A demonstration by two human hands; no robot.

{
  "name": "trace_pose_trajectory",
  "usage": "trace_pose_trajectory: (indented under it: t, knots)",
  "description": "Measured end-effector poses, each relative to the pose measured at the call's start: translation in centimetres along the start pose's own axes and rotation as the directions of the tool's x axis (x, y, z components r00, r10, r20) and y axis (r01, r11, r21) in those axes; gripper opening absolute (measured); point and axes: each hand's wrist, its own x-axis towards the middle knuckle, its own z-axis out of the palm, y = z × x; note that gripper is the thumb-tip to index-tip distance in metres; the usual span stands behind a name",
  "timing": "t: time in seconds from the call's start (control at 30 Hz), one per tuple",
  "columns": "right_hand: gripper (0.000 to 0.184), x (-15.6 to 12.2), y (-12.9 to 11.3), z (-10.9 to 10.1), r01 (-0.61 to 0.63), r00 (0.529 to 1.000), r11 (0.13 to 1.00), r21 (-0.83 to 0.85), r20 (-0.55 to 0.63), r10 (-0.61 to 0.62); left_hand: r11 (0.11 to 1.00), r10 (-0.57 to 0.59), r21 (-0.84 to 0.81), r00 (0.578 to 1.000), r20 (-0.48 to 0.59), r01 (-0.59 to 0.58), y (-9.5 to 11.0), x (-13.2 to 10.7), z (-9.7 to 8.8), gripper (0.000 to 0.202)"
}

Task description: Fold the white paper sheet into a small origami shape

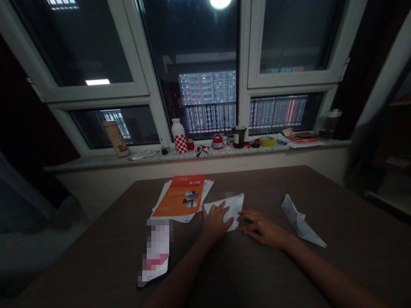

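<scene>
A white sheet of paper (236,205) lies flat on the dark brown table, partly covered by my hands. My left hand (216,220) rests on its left part with the fingers spread. Along the sheet's right edge, my right hand (260,226) lies with its fingers stretched out and a little apart, fingertips at the paper. Neither hand is closed on anything. To the right of my right hand lies a folded paper shape (300,224) with printed lines and pointed ends.
An orange booklet (180,201) on loose sheets lies at the left, touching or close to the white sheet. A pixelated phone-like object (157,252) sits nearer me. Along the windowsill (202,155) stand a checkered bottle (180,139), a dark cup (238,137) and yellow tape (267,141).
</scene>
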Motion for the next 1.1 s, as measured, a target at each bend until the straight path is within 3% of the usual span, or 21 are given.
trace_pose_trajectory:
  t: [0.23, 0.37, 0.67, 1.1]
  knots:
    - [0.03, 0.1, -0.5, 0.0, -0.03, 0.999, 0.999, -0.042, -0.047, 0.028, 0.999, 0.032, -0.04, 0.998, 0.053, -0.03, -0.5, -0.2, -0.6, 0.04]
    - [0.036, 0.3, 0.1, 0.7, -0.118, 0.989, 0.989, -0.094, -0.098, 0.109, 0.997, 0.034, -0.064, 0.998, 0.045, -0.031, -0.5, -0.2, -0.7, 0.039]
    - [0.039, 0.4, 0.5, 1.1, -0.177, 0.983, 0.978, -0.107, -0.073, 0.17, 0.993, 0.027, -0.11, 1.0, -0.015, -0.028, -0.3, -0.2, -1.0, 0.027]
    - [0.04, 0.5, 0.6, 1.1, -0.185, 0.982, 0.98, -0.076, -0.048, 0.182, 0.994, 0.014, -0.111, 1.0, -0.002, -0.015, -0.1, -0.3, -1.3, 0.028]
